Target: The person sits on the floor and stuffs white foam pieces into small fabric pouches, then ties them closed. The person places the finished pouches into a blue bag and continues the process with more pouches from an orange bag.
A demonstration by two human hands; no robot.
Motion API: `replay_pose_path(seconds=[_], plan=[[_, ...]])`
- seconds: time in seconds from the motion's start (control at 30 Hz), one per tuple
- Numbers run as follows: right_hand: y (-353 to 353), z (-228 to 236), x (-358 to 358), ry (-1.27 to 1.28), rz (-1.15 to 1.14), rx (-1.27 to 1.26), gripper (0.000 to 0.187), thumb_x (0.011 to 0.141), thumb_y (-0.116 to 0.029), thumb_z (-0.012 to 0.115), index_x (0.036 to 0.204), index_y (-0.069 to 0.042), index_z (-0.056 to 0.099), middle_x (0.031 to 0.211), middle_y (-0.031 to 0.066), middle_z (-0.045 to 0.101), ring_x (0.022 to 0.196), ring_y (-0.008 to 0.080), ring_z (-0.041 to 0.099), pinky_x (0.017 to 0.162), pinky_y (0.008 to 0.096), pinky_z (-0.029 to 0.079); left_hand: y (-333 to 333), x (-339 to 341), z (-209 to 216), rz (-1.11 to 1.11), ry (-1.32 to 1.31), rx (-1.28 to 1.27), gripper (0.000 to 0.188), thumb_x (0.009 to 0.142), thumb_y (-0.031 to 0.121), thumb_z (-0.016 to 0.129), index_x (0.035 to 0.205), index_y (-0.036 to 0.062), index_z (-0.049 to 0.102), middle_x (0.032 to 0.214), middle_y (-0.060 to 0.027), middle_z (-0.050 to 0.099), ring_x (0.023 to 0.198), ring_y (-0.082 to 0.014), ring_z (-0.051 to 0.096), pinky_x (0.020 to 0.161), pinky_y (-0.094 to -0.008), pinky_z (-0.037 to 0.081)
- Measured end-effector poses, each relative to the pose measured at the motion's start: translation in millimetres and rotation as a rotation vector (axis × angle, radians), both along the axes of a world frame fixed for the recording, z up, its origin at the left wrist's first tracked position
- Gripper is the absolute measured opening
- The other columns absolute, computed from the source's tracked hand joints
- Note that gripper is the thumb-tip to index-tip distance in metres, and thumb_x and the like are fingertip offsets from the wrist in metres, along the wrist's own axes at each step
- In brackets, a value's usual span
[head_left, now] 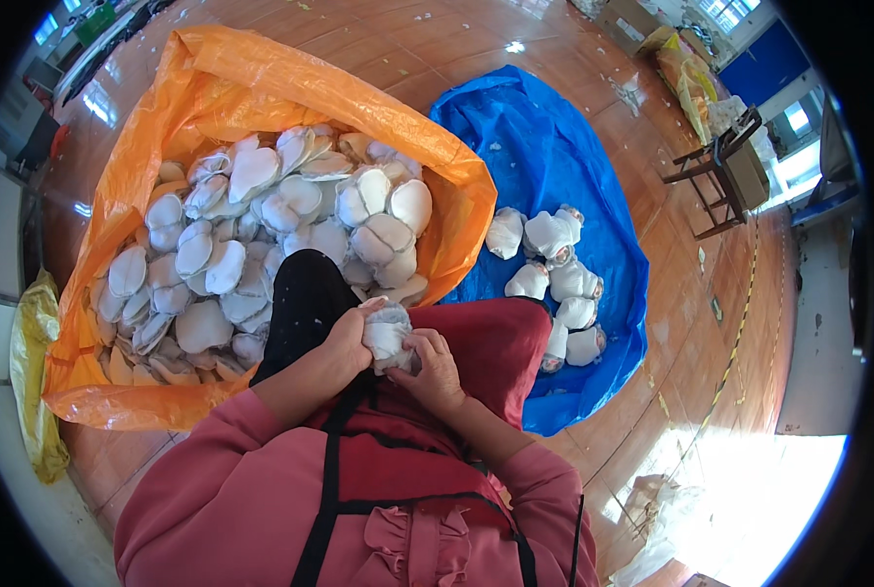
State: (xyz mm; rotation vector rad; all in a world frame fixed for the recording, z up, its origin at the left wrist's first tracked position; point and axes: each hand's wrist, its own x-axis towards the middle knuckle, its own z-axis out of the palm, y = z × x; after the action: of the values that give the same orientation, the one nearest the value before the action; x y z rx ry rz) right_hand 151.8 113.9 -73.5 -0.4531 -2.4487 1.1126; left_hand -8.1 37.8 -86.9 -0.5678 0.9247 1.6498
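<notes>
A small white rounded fabric piece is held between my two hands, above my lap. My left hand grips it from the left, its fingers partly hidden behind the piece. From the right, my right hand closes its bent fingers on the lower edge of the same piece. In front of me on the left, an orange sack lies wide open, full of flat white padded oval pieces. On the right, a blue sack holds several rounder white stuffed pieces.
A yellow bag lies at the far left by the wall. On the right stand a wooden chair and, behind it, another yellow bag. Clear plastic lies on the tiled floor at the lower right.
</notes>
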Motion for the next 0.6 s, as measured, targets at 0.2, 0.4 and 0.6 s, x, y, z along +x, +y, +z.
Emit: replay_pose_path(seconds=[0.2, 0.4, 0.6], plan=[[1, -17, 2, 0.056, 0.067, -0.17, 0.039, 0.066, -0.01, 0.085, 0.089, -0.005, 0.054, 0.096, 0.0104, 0.058, 0.087, 0.0299, 0.058, 0.079, 0.0364, 0.05, -4, -6, -2, -0.063, -0.078, 0.051, 0.02, 0.099, 0.014, 0.047, 0.117, 0.0087, 0.054, 0.11, -0.013, 0.062, 0.1, -0.0332, 0.062, 0.091, -0.0542, 0.052], [32, -2, 14, -0.063, 0.117, -0.836, 0.034, 0.073, -0.008, 0.084, 0.084, -0.009, 0.053, 0.085, -0.0024, 0.054, 0.081, 0.008, 0.052, 0.07, 0.0271, 0.047, -19, -12, 52, -0.501, 1.061, -0.111, 0.047, 0.089, 0.026, 0.071, 0.128, 0.0068, 0.052, 0.131, -0.0127, 0.051, 0.109, -0.0296, 0.06, 0.1, -0.044, 0.045], [47, 8, 21, -0.203, 0.306, -1.126, 0.031, 0.076, -0.007, 0.083, 0.092, -0.01, 0.057, 0.088, -0.0044, 0.059, 0.085, 0.0076, 0.055, 0.075, 0.0263, 0.047, -20, -19, 60, -0.94, 1.893, 0.35, 0.06, 0.073, 0.031, 0.082, 0.125, 0.0083, 0.06, 0.105, -0.0116, 0.063, 0.103, -0.0326, 0.059, 0.091, -0.0405, 0.046]])
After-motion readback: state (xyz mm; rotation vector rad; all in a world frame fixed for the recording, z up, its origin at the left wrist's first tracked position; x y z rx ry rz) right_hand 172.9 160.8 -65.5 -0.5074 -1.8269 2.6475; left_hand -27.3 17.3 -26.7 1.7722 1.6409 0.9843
